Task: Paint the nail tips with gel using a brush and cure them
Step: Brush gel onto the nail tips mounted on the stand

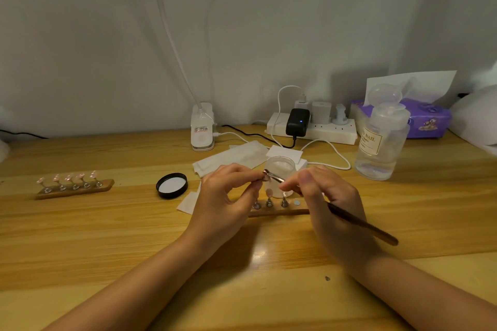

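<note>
My left hand [228, 196] pinches a small nail tip [265, 177] on its holder between thumb and fingers, raised above the near wooden stand [279, 212]. My right hand [325, 201] grips a brown brush [360, 224], whose tip touches the held nail tip. Three metal holders [269, 203] remain on that stand, partly hidden behind my hands. Just behind them stands an open clear gel jar [281, 166]. A second wooden stand [74, 187] with several pink nail tips lies at the left.
The jar's black lid [172, 185] lies left of my hands. White wipes [236, 156] lie behind the jar. A clamp lamp [202, 126], power strip [312, 126], clear pump bottle [382, 142] and purple tissue box [425, 118] line the back.
</note>
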